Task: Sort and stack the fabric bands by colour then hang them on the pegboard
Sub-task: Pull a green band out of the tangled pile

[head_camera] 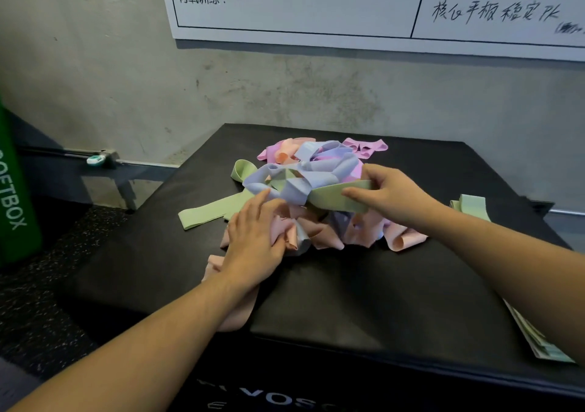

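A tangled heap of fabric bands (pixel 319 171) in green, blue-lilac, pink and peach lies on a black padded box (pixel 395 285). My right hand (pixel 389 190) pinches a light green band (pixel 335 198) at the heap's right side, thumb under it and fingers over it. My left hand (pixel 256 240) rests flat with straight fingers on peach bands (pixel 304 231) at the front left of the heap. A long peach band (pixel 234 310) runs under my left wrist. Another green band (pixel 209 212) trails out to the left. A pink band (pixel 365 147) lies at the back.
Folded green bands (pixel 471 205) lie at the box's right edge, and more green bands (pixel 538 339) hang off the front right under my arm. A whiteboard (pixel 316 3) hangs on the concrete wall behind. A green box (pixel 12 190) stands on the floor at left.
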A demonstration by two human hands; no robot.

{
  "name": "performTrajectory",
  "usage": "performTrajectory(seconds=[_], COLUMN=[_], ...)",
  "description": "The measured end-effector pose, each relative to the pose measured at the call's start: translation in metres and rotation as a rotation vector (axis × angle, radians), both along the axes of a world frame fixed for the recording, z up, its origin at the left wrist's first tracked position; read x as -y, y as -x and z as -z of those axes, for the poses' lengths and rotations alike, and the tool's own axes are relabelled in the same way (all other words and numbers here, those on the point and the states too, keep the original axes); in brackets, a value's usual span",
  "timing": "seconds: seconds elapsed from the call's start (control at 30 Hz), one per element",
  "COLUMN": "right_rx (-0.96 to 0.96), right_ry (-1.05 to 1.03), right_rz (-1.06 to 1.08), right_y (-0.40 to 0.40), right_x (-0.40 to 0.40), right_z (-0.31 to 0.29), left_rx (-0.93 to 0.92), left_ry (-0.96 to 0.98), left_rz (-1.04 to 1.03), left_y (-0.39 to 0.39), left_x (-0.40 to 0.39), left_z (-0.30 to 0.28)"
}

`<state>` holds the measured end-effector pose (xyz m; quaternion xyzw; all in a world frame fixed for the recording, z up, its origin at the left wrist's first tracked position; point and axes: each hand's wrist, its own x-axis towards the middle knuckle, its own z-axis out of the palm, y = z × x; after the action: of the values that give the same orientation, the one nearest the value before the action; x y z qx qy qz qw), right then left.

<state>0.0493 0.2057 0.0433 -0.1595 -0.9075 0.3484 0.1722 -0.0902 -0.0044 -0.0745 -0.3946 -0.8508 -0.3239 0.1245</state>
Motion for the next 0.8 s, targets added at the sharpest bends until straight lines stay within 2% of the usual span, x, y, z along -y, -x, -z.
performTrajectory(seconds=[0.27, 0.37, 0.47, 0.57, 0.67, 0.8], right_rx=[-0.309, -0.356, -0.377, -0.286, -0.035, 0.41], right_ry=[0.557, 0.67, 0.553, 0.278, 0.037, -0.276], right_rz=[0.263, 0.296, 0.349, 0.351, 0.236, 0.189], right_y=[-0.003, -0.008, -0.014, -0.024, -0.031, -0.039], right_x=[-0.013, -0.016, -0.021, -0.023, -0.023, -0.018], right_z=[-0.017, -0.028, -0.033, -0.03, -0.022, -0.008], left_rx=[-0.019, 0.008, 0.052, 0.076, 0.108, 0.084], left_ry=[0.202, 0.21, 0.213, 0.294, 0.323, 0.373], left_rz=[0.033, 0.021, 0.045, 0.048, 0.031, -0.077], left_y=[0.0, -0.006, -0.012, -0.015, -0.015, -0.013], left_x=[-0.002, -0.006, -0.016, -0.026, -0.031, -0.036], left_z=[-0.02, -0.034, -0.046, -0.049, -0.049, -0.053])
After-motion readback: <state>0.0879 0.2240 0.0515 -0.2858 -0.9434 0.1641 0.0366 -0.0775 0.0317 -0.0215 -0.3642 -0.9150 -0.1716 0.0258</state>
